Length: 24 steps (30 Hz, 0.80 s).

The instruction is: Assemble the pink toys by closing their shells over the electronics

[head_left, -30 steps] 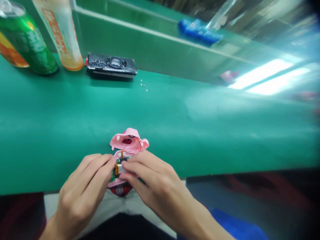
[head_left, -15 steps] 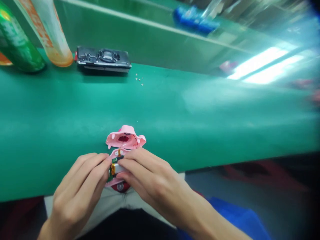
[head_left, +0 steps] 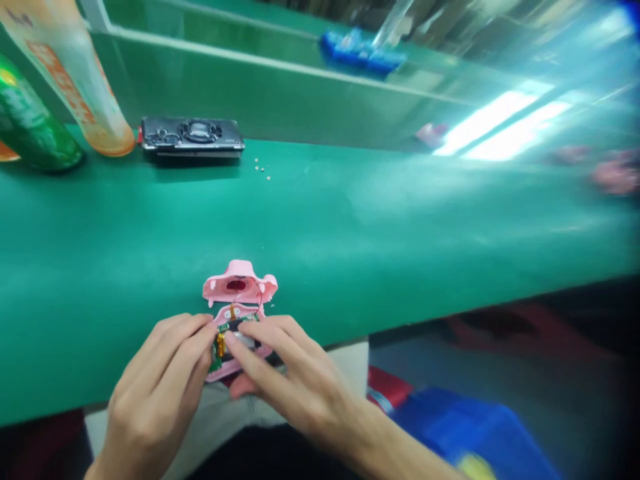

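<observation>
A pink plastic shell half (head_left: 223,371) sits at the table's front edge, its inside facing up. In it are a green circuit board (head_left: 216,362) and a silver battery (head_left: 243,342) with yellow tape at one end. My left hand (head_left: 155,380) pinches the left rim of this half, the thumb mostly hidden. Across the battery and board lie the fingers of my right hand (head_left: 295,373), with the thumb low at the front rim. Just behind stands the other pink shell half (head_left: 240,281), with a round opening; thin wires join the two.
Along the back of the green table (head_left: 320,227) are a black device case (head_left: 193,137), a green bottle (head_left: 35,120) and an orange-labelled bottle (head_left: 75,87). Several tiny white bits (head_left: 263,169) lie near the case. A blue object (head_left: 360,53) is beyond the ledge.
My right fingers have spread and shifted over the battery and board, and the thumb has come lower. My left hand keeps its hold. The whole view has shifted slightly.
</observation>
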Available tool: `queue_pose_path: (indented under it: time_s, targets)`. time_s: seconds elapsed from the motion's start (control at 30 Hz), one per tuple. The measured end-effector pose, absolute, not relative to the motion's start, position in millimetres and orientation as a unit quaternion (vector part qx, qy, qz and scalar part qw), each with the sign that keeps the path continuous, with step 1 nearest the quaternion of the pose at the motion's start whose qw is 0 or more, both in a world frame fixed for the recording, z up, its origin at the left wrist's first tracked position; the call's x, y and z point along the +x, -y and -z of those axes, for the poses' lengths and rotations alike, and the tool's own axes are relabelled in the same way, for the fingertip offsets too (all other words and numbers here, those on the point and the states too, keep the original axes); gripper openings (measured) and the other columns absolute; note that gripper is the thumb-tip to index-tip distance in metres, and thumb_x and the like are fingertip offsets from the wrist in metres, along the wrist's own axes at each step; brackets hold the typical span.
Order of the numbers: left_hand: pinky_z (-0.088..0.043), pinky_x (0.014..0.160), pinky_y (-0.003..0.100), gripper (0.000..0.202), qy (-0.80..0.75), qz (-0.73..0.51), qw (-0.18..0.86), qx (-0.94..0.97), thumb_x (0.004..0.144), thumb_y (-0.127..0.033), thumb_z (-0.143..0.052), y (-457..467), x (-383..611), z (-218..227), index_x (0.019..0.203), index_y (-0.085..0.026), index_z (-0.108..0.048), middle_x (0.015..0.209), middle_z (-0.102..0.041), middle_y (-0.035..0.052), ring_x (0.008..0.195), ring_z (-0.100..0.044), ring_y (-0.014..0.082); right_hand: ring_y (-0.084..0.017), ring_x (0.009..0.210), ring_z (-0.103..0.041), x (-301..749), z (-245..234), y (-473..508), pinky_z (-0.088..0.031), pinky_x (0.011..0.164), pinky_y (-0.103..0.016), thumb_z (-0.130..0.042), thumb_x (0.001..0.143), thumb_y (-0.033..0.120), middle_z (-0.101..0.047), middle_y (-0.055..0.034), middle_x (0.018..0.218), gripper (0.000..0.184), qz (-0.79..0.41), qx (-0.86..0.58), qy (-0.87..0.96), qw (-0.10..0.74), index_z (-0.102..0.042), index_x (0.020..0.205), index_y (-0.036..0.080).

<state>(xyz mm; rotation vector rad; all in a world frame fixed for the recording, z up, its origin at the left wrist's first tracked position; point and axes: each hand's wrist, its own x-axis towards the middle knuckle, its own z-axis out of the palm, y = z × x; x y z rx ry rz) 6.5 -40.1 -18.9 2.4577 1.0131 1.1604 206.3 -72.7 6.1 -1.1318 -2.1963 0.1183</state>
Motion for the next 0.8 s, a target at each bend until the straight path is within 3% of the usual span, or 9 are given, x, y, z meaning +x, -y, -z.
queue_pose_path:
  time_s: [0.1, 0.27, 0.4, 0.5, 0.63, 0.8]
  targets:
    - [-0.049, 0.105, 0.031, 0.017, -0.347, -0.383, 0.137, 0.845, 0.097, -0.002, -0.06, 42.2, 2.8, 21.8, 0.111, -0.009, -0.066, 0.113, -0.07, 0.01, 0.11, -0.064, 0.0187, -0.022, 0.114, -0.06, 204.3, 0.9, 84.2, -0.051, 0.103, -0.033, -0.051, 0.105, 0.006, -0.072, -0.0114, 0.116, 0.025, 0.003, -0.435, 0.85, 0.295, -0.069, 0.12, 0.0]
    - [-0.042, 0.117, 0.033, 0.036, -0.318, -0.332, 0.112, 0.881, 0.097, -0.009, -0.063, 42.8, -14.8, 34.7, 0.133, -0.013, -0.062, 0.134, -0.064, 0.0106, 0.126, -0.06, 0.0216, -0.018, 0.112, -0.058, 204.5, 9.4, 90.7, -0.047, 0.094, -0.032, -0.043, 0.108, 0.007, -0.074, -0.0033, 0.119, 0.032, 0.031, -0.475, 0.821, 0.315, -0.072, 0.121, 0.009]
    - [-0.052, 0.108, 0.032, 0.049, -0.277, -0.262, 0.059, 0.923, 0.099, -0.021, -0.064, 40.1, -31.1, 48.1, 0.147, -0.022, -0.055, 0.151, -0.052, 0.0119, 0.133, -0.057, 0.0268, -0.017, 0.104, -0.059, 203.0, 16.5, 88.6, -0.047, 0.091, -0.033, -0.046, 0.109, 0.01, -0.076, -0.0013, 0.113, 0.03, 0.01, -0.497, 0.794, 0.35, -0.074, 0.117, 0.012]
    - [-0.059, 0.099, 0.033, 0.048, -0.281, -0.242, 0.042, 0.928, 0.101, -0.021, -0.059, 38.8, -35.7, 51.4, 0.148, -0.027, -0.054, 0.152, -0.051, 0.0124, 0.132, -0.058, 0.0287, -0.018, 0.1, -0.059, 201.2, 22.4, 88.0, -0.05, 0.089, -0.034, -0.054, 0.107, 0.012, -0.076, -0.0031, 0.11, 0.023, 0.001, -0.506, 0.774, 0.381, -0.075, 0.114, 0.013]
    - [-0.059, 0.099, 0.033, 0.046, -0.281, -0.243, 0.059, 0.926, 0.101, -0.017, -0.055, 38.1, -30.2, 42.2, 0.147, -0.024, -0.056, 0.149, -0.052, 0.0152, 0.132, -0.058, 0.0282, -0.018, 0.092, -0.056, 197.8, 31.9, 90.4, -0.056, 0.09, -0.035, -0.068, 0.1, 0.016, -0.073, -0.0048, 0.097, 0.013, 0.045, -0.521, 0.743, 0.418, -0.077, 0.11, 0.016]
    - [-0.059, 0.1, 0.035, 0.04, -0.318, -0.285, 0.1, 0.899, 0.097, -0.006, -0.058, 43.5, -16.3, 23.9, 0.135, -0.018, -0.063, 0.138, -0.058, 0.0174, 0.128, -0.061, 0.0275, -0.022, 0.09, -0.054, 190.9, 39.8, 98.7, -0.06, 0.093, -0.044, -0.074, 0.094, 0.023, -0.054, -0.0046, 0.085, 0.015, 0.075, -0.559, 0.697, 0.443, -0.078, 0.108, 0.025]
